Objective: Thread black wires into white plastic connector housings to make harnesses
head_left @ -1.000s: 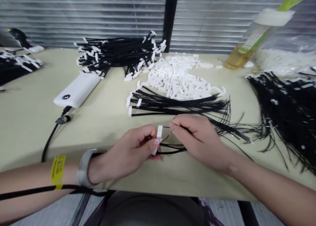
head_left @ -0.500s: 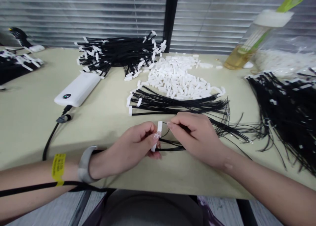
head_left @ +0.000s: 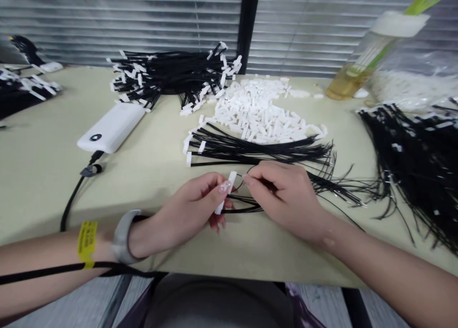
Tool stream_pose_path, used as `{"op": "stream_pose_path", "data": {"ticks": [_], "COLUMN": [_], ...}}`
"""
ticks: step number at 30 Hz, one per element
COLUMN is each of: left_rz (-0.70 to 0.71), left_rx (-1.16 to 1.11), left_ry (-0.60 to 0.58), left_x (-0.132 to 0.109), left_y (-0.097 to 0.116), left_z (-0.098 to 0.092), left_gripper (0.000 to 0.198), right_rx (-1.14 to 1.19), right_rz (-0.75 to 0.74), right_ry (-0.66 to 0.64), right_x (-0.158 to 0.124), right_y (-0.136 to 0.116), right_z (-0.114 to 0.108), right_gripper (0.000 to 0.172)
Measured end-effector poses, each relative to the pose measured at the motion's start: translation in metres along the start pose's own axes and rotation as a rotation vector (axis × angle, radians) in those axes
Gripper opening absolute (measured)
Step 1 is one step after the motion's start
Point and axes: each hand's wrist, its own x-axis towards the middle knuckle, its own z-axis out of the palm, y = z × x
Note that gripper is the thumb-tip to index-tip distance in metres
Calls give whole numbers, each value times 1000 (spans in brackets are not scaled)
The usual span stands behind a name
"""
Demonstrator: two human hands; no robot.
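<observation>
My left hand (head_left: 196,201) pinches a long white connector housing (head_left: 232,177), tilted with its top leaning right. Several black wires (head_left: 246,203) run from the housing's lower part toward my right hand (head_left: 282,194). The right thumb and forefinger are closed on one thin black wire, which bows toward the upper part of the housing; whether its tip is in a slot I cannot tell. Just beyond my hands lies a bundle of black wires (head_left: 257,151), with white housings (head_left: 188,159) at its left ends.
Loose white housings (head_left: 250,109) lie heaped behind the bundle. A wire harness pile (head_left: 171,72) is at the back, a white power bank (head_left: 111,127) with its cable at left. At right are black wires (head_left: 404,170) and a tilted bottle (head_left: 372,56).
The white housing in my left hand has tilted further to the right, and its lower end has shifted left and up. My right hand keeps its pinch almost in place.
</observation>
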Motion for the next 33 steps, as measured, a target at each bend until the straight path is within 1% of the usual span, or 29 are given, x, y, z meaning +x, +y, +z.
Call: {"op": "stream_pose_path", "data": {"ticks": [3, 5, 10, 14, 15, 17, 19, 20, 21, 22, 25, 29, 33], "left_rz": [-6, -3, 3, -12, -23, -41, -47, -46, -44, -40, -30, -20, -20], "left_rx": [36, 57, 95, 93, 73, 16, -41, -60, -73, -80, -60, -6, 45], "left_ry": [18, 9, -56, -88, -85, -67, -38, -25, -16, -11, 0, 8, -6], "left_x": [0, 1, 0, 1, 1, 2, 2, 2, 3, 2, 2, 1, 0], "left_y": [0, 1, 6, 6, 6, 4, 2, 1, 0, 0, -1, 1, 5], "left_z": [0, 0, 0, -1, -1, -2, -2, -2, -2, -2, -2, -1, 0], "left_gripper": [24, 22, 23, 23, 23, 24, 24, 23, 23, 22, 22, 23, 24], "right_rx": [0, 17, 58, 31, 10, -61, -146, -180, -206, -225, -276, -252, -189], "right_rz": [-10, -20, -49, -58, -61, -94, -154, -186, -211, -223, -182, -109, -83], "right_ry": [-12, -31, -77, -101, -81, 11, 115, 133, 115, 69, -131, -325, -452], "right_x": [0, 1, 1, 2, 3, 3, 3, 3, 2, 2, 0, 0, 2], "right_y": [0, 1, 0, 1, 1, 2, 3, 3, 3, 2, 0, -2, -1], "right_z": [0, 0, -1, -2, -3, -6, -11, -13, -16, -17, -19, -17, -19], "right_gripper": [16, 16, 16, 15, 13, 8, 7, 5, 4, 10, 22, 22, 22]}}
